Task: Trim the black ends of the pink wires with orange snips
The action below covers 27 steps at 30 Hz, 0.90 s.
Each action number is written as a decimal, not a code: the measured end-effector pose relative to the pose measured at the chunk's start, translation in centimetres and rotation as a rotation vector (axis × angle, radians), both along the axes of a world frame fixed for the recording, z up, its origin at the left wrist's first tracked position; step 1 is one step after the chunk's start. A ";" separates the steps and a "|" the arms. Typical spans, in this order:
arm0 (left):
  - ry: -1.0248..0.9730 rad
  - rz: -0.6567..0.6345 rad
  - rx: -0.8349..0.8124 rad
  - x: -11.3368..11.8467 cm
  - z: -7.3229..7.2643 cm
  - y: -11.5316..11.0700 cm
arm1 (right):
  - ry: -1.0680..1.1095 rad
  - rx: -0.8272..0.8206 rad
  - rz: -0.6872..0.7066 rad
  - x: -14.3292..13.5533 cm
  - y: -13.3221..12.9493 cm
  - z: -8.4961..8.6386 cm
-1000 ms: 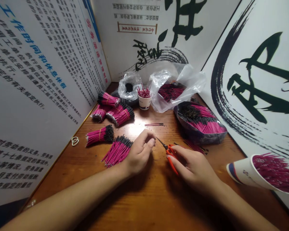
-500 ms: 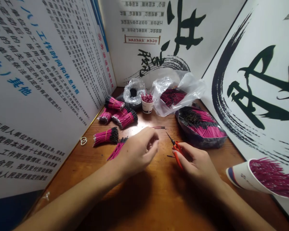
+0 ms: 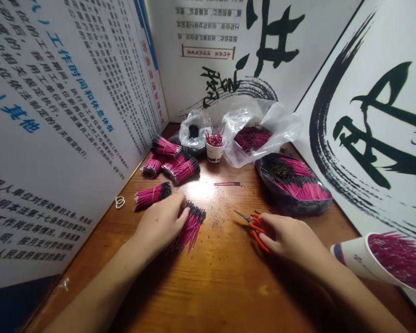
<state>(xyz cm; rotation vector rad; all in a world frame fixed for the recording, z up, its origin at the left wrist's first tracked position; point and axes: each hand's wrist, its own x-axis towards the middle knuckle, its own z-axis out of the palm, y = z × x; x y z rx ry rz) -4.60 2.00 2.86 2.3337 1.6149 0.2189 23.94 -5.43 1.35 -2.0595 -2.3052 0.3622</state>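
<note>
Orange-handled pliers with thin dark pointed jaws [image 3: 255, 225] are held in my right hand [image 3: 286, 236], their tip pointing left over the wooden table. My left hand [image 3: 166, 217] is at a loose pile of pink wires with black ends [image 3: 194, 224], its thumb and fingers bent together at the pile's upper left. Whether a wire is between those fingertips is hidden. Just behind my left hand lies a banded bundle of pink wires [image 3: 150, 195]. Two thin wires [image 3: 227, 184] lie side by side beyond the pliers.
More banded bundles [image 3: 180, 169] are stacked at the back left. A paper cup of wires [image 3: 214, 152] stands beside an open clear bag [image 3: 235, 155]. A dark bag of wires [image 3: 294, 206] sits at right, near a tilted cup [image 3: 357, 254]. Printed panels enclose the table.
My left hand has moved left and down onto the loose pile, more of which now shows. The pliers have turned to point further left and sit slightly lower. The view has shifted a little.
</note>
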 end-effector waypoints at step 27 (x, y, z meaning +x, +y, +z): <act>-1.272 -0.074 -0.567 8.2 -2.0 -5.6 | 0.778 0.271 0.080 -4.0 -1.6 -1.4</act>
